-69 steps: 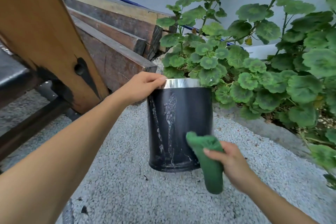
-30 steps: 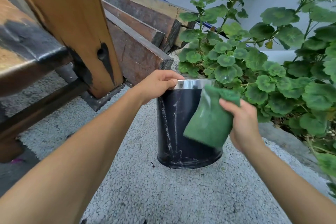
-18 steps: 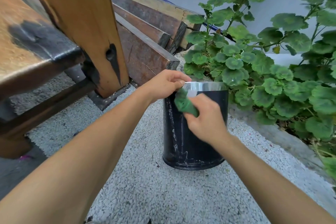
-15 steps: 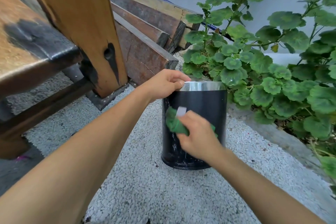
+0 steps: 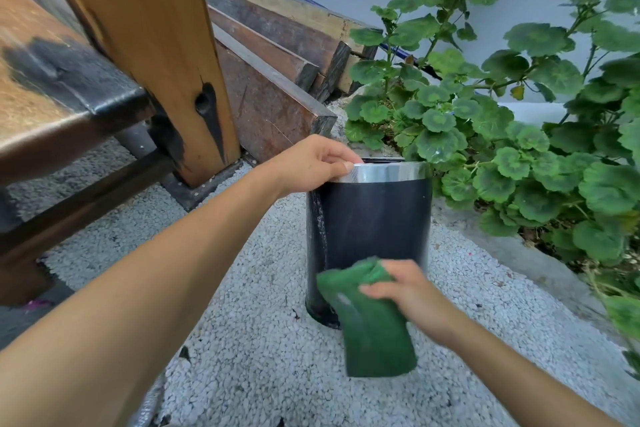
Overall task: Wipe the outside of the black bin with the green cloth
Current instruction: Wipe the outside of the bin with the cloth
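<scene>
Green cloth (image 5: 372,322) lower on bin (image 5: 375,218) now

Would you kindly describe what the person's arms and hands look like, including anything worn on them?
Both forearms are bare as far as the frame shows: no sleeves, gloves, watch or bracelets in view. The left hand and right hand show no rings on the visible fingers. The nails look short and unpainted. The right hand is slightly blurred.
</scene>
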Available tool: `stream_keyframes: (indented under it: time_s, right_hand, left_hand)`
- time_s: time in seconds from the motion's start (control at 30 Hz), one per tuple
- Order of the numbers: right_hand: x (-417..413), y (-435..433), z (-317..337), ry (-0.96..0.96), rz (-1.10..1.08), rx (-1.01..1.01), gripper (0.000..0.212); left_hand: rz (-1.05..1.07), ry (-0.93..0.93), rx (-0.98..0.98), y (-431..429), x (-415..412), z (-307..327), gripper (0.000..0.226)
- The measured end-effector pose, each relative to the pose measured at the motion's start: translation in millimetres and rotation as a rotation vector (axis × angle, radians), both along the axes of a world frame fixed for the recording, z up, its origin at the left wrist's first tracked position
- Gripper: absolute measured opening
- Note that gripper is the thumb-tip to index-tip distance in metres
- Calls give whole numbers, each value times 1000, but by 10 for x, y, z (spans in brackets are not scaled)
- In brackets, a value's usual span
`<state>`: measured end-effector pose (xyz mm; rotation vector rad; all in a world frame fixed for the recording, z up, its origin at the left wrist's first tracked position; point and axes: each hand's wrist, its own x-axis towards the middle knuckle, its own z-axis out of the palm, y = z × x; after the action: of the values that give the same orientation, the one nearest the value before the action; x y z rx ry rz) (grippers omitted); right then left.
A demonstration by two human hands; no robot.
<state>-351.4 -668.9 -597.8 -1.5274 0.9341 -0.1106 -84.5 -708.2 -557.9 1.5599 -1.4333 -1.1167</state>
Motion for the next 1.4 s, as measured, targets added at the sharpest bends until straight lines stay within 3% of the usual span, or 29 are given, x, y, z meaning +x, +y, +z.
stream_keyframes:
  time_s: [0.07, 0.1, 0.17, 0.27, 0.4, 0.47, 0.53, 0.6, 0.7, 0.8, 0.9, 1.0, 1.1, 1.2, 1.27, 1.4]
  right_hand:
    - [-98, -185, 252, -134, -149, 41, 18]
    - [-143, -264, 370, -169, -164, -50, 21]
    - [-208, -371, 598, -183, -55, -338, 23]
    - [-258, -463, 812, 4, 172, -601, 19]
    - [-312, -481, 883, 208, 291, -548, 12]
    - [-392, -451, 891, 220, 318, -445, 11]
    - [-496, -441, 899, 174, 300, -300, 12]
    - [-578, -468, 957, 56, 215, -161, 12]
    - [-605, -511, 1077, -215, -17, -31, 26]
    - [-526, -524, 1148, -533, -203, 110, 36]
    - [-448, -531, 1193, -748, -262, 156, 46]
    - [-516, -578, 1194, -781, -216, 185, 50]
    - [-715, -687, 1199, -690, -28, 261, 62]
    - [-828, -753, 1193, -586, 72, 385, 104]
    - [-806, -729, 1191, -541, 132, 358, 116]
    - [-648, -661, 1235, -549, 250, 181, 106]
  left_hand:
    - [-96, -29, 15, 68, -16, 41, 22]
    - [-159, -84, 14, 110, -24, 64, 21]
    - [-275, -255, -18, 202, -73, 112, 21]
    - [-405, -431, -96, 376, -230, 176, 22]
    - [-597, -658, -191, 696, -366, 110, 34]
    - [-665, -792, -232, 809, -347, 65, 40]
    - [-690, -805, -289, 892, -348, 13, 46]
    - [-627, -628, -237, 960, -411, -38, 53]
    - [-341, 0, 62, 997, -606, -15, 63]
    - [-312, 438, 109, 934, -779, 108, 72]
    - [-320, 702, 103, 871, -877, 265, 70]
    - [-182, 810, 151, 811, -869, 421, 58]
    - [-200, 593, 117, 737, -749, 678, 45]
    - [-395, 274, 90, 594, -653, 1118, 31]
    - [-564, 123, 95, 475, -688, 1428, 26]
    - [-807, -108, 148, 275, -930, 1880, 19]
